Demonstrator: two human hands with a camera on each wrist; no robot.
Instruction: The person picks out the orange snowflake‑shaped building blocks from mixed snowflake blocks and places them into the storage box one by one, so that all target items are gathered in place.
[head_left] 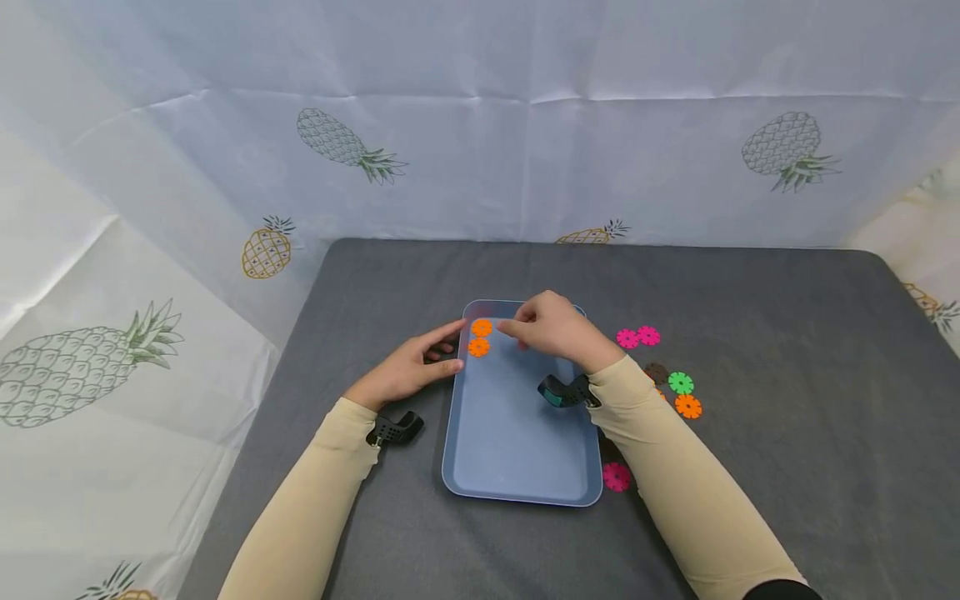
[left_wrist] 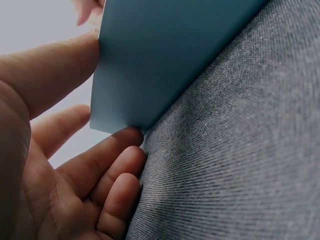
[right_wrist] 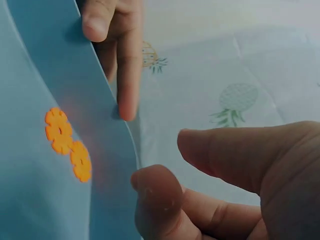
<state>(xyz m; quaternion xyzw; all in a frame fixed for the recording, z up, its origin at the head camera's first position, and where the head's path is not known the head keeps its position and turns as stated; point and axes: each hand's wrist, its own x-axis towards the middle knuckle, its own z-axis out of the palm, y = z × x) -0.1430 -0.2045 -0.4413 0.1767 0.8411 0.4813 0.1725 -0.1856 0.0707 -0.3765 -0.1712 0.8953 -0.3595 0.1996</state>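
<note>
A blue tray lies on the grey cloth. My left hand rests at its left side, thumb and index finger extended to the rim. In the left wrist view its other fingers are loosely bent beside the tray's outer wall. Two orange flower-shaped discs lie edge to edge inside, near the far left corner. Over the far part of the tray is my right hand. The right wrist view shows its thumb and index finger apart, nothing visible between them.
Right of the tray lie two pink discs, a brown disc, a green disc and an orange disc. Another pink disc lies by the near right corner. My right forearm partly hides this side. A pineapple-print curtain hangs behind.
</note>
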